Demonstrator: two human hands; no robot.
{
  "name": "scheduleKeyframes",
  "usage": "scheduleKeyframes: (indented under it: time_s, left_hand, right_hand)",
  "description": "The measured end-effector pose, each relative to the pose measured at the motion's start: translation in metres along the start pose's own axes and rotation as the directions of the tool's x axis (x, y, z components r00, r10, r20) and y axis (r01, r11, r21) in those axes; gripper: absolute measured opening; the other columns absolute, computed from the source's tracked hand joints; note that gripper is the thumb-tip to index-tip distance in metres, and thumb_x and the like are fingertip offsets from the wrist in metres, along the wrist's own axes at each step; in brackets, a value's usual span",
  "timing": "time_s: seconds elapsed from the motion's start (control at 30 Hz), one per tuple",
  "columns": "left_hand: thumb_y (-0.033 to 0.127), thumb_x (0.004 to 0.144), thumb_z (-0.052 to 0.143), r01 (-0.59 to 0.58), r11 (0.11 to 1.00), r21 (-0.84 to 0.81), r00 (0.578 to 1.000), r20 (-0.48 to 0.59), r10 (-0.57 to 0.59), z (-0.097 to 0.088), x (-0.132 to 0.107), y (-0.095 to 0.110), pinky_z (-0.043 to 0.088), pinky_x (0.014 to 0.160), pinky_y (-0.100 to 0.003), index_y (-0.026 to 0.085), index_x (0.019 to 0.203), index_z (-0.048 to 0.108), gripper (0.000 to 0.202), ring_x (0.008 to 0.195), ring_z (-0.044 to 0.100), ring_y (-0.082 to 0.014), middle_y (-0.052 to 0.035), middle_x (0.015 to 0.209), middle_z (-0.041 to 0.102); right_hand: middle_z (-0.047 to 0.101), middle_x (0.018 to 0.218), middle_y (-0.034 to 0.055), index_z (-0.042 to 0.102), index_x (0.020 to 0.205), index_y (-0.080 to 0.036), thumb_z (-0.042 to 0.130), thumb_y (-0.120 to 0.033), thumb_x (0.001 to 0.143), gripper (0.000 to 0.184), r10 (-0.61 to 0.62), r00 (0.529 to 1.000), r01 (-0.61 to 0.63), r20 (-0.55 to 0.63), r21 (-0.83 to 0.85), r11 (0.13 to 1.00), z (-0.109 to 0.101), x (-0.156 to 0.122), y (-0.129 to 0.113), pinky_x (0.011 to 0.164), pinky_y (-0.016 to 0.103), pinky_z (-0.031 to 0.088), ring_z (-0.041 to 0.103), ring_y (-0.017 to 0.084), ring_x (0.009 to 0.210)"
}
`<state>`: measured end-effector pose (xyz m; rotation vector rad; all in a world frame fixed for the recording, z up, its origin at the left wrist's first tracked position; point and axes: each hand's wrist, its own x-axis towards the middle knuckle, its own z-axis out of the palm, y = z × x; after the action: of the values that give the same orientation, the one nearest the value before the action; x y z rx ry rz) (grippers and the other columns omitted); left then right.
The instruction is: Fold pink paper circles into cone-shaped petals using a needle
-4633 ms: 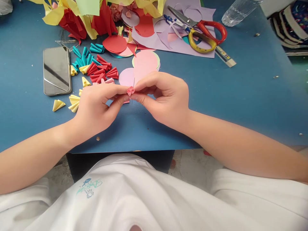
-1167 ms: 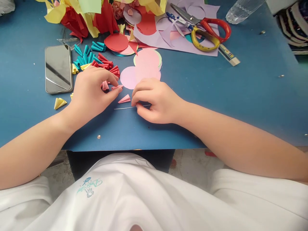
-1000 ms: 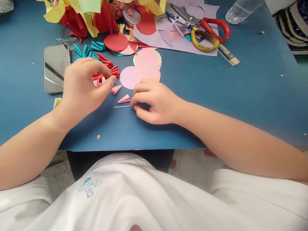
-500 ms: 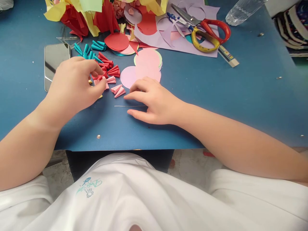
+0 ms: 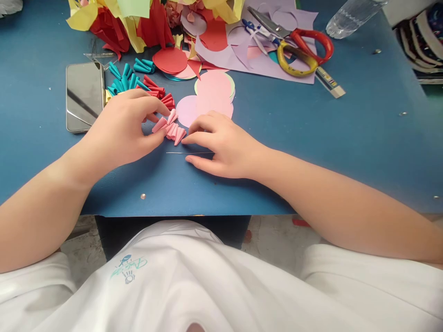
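Note:
My left hand (image 5: 133, 124) curves its thumb and fingers around small rolled pink paper cones (image 5: 159, 124). More pink cones lie against its fingertips. My right hand (image 5: 218, 145) is open, resting on the table with its fingers apart, and its index fingertip is close to the rightmost pink cone. A thin straight wire or needle (image 5: 175, 152) lies under that hand, its right end hidden. Beyond the left hand are red paper cones (image 5: 168, 100) and teal paper cones (image 5: 125, 80), the red ones partly covered.
A phone (image 5: 83, 99) lies at left on the blue table (image 5: 346, 138). Paper discs (image 5: 214, 87) lie beyond my right hand. Scissors (image 5: 297, 50) and an eraser (image 5: 330, 83) sit near purple paper scraps (image 5: 221, 55). A clear bottle (image 5: 349, 20) stands far right.
My left hand has moved right, away from the phone, bringing pink cones together with those beside my right hand. More of the teal cones now shows. My right hand has stayed nearly still.

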<state>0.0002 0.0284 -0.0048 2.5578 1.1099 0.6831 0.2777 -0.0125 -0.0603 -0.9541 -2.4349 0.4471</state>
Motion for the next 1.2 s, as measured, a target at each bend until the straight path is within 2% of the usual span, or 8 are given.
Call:
scheduleKeyframes:
  time_s: [0.17,0.3,0.43,0.6,0.73,0.93,1.07,1.2]
  left_hand:
    - [0.029,0.088,0.072,0.057,0.997,0.055,0.997,-0.058,-0.053,-0.010,-0.001,-0.004,0.062,0.091,-0.047,0.022,0.110,0.088,0.028,0.096,0.079,-0.0305,-0.0101,0.107,0.083]
    - [0.024,0.084,0.079,0.092,0.983,0.157,0.990,0.090,-0.107,-0.016,-0.002,-0.004,0.053,0.079,-0.039,0.025,0.103,0.085,0.020,0.081,0.073,-0.0250,-0.0016,0.090,0.081]
    - [0.024,0.086,0.083,0.115,0.966,0.230,0.977,0.149,-0.151,-0.008,0.000,-0.001,0.051,0.078,-0.037,0.025,0.106,0.085,0.019,0.083,0.074,-0.0256,-0.0006,0.088,0.082]
    - [0.019,0.090,0.074,0.165,0.946,0.279,0.982,0.041,-0.184,-0.002,0.002,-0.001,0.053,0.078,-0.041,0.023,0.112,0.083,0.024,0.081,0.073,-0.0275,-0.0033,0.092,0.083]
    - [0.018,0.092,0.073,0.127,0.951,0.281,0.991,0.011,-0.135,-0.002,0.001,0.002,0.059,0.088,-0.044,0.021,0.117,0.084,0.027,0.092,0.076,-0.0299,-0.0074,0.099,0.082]
    - [0.031,0.110,0.063,-0.090,0.948,0.307,0.995,0.058,0.076,0.011,0.000,0.002,0.057,0.121,-0.056,0.020,0.126,0.088,0.031,0.130,0.073,-0.0372,-0.0190,0.141,0.077]
    - [0.033,0.111,0.066,-0.053,0.940,0.338,0.997,0.075,0.029,0.017,0.003,-0.004,0.058,0.117,-0.058,0.024,0.119,0.091,0.028,0.121,0.071,-0.0362,-0.0153,0.134,0.082]
    - [0.033,0.111,0.066,0.023,0.927,0.375,0.998,0.043,-0.043,0.016,0.006,-0.007,0.059,0.115,-0.059,0.018,0.114,0.091,0.029,0.121,0.070,-0.0389,-0.0183,0.127,0.081]
  right_hand:
    - [0.082,0.129,0.0142,0.084,0.130,-0.030,0.065,-0.040,0.113,0.028,0.038,0.998,-0.039,-0.044,-0.024,0.999,-0.004,0.000,0.004,0.112,0.067,0.064,0.076,0.040,0.121]
    - [0.084,0.128,0.0116,0.085,0.125,-0.033,0.067,-0.042,0.111,0.025,-0.006,1.000,0.006,0.000,-0.016,1.000,-0.005,0.002,0.002,0.112,0.064,0.064,0.076,0.038,0.120]
    - [0.081,0.147,0.0096,0.080,0.140,-0.035,0.067,-0.050,0.111,0.036,-0.054,0.997,0.056,0.060,-0.045,0.997,-0.003,0.004,-0.003,0.124,0.064,0.059,0.071,0.037,0.136]
    - [0.069,0.171,0.0151,0.072,0.162,-0.031,0.072,-0.060,0.110,0.059,-0.037,0.993,0.047,0.114,-0.086,0.995,0.003,0.005,-0.004,0.132,0.071,0.051,0.061,0.043,0.157]
    - [0.064,0.177,0.0227,0.070,0.167,-0.025,0.076,-0.065,0.108,0.071,-0.045,0.994,0.052,0.097,-0.072,0.996,0.009,0.005,-0.001,0.129,0.076,0.049,0.058,0.050,0.162]
    - [0.058,0.184,0.0247,0.066,0.172,-0.024,0.073,-0.068,0.109,0.077,-0.080,0.994,0.084,0.079,-0.049,0.995,0.011,0.005,0.007,0.133,0.078,0.044,0.055,0.052,0.168]
    - [0.066,0.177,0.0258,0.071,0.166,-0.021,0.069,-0.067,0.112,0.071,-0.051,0.997,0.056,0.056,-0.095,0.994,0.007,0.003,0.007,0.132,0.080,0.044,0.062,0.054,0.161]
    - [0.077,0.164,0.0223,0.078,0.153,-0.023,0.073,-0.064,0.111,0.059,-0.008,1.000,0.006,-0.016,-0.161,0.987,0.003,0.000,0.006,0.130,0.078,0.048,0.068,0.053,0.154]
